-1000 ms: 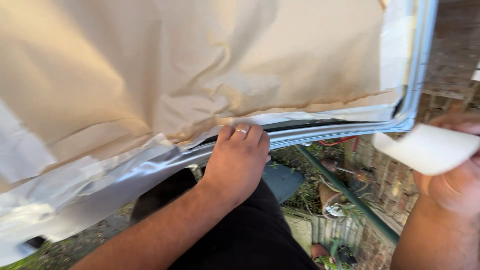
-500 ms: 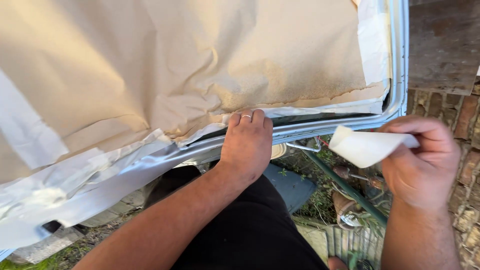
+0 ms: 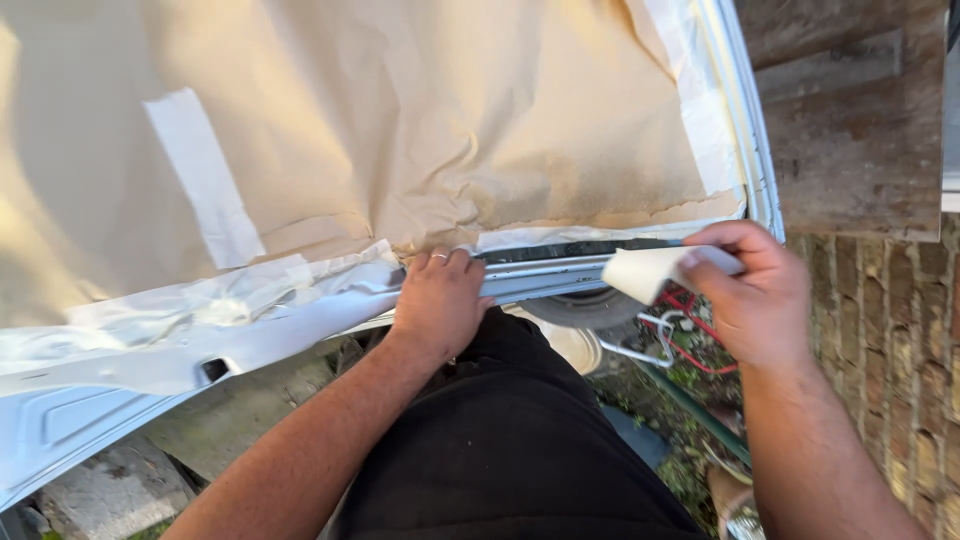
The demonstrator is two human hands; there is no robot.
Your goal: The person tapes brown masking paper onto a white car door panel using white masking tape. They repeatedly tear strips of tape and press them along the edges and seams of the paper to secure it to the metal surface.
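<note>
A white car panel (image 3: pixel 120 420) is mostly covered with brown masking paper (image 3: pixel 420 120). The left hand (image 3: pixel 440 300) presses flat, open, on the taped lower edge. The right hand (image 3: pixel 760 300), closed, grips a masking tape strip (image 3: pixel 645 270); the edge beside that grip remains untaped.

— Camera position?

— One view only, worn on the person's head, aimed steeply down along the body. Black trousers fill the lower middle; both forearms enter from the bottom edge.

— Range?

— Close. The left hand (image 3: pixel 440 300) and right hand (image 3: pixel 755 300) sit mid-frame at the lower edge of the white panel (image 3: pixel 120 385), whose paper-covered face fills the upper frame.

— Surroundings?

— The panel's right corner lies upper right; brick wall (image 3: pixel 890 330) beyond it, rough ground below.

— Overlap with another view?

— None; single camera.
</note>
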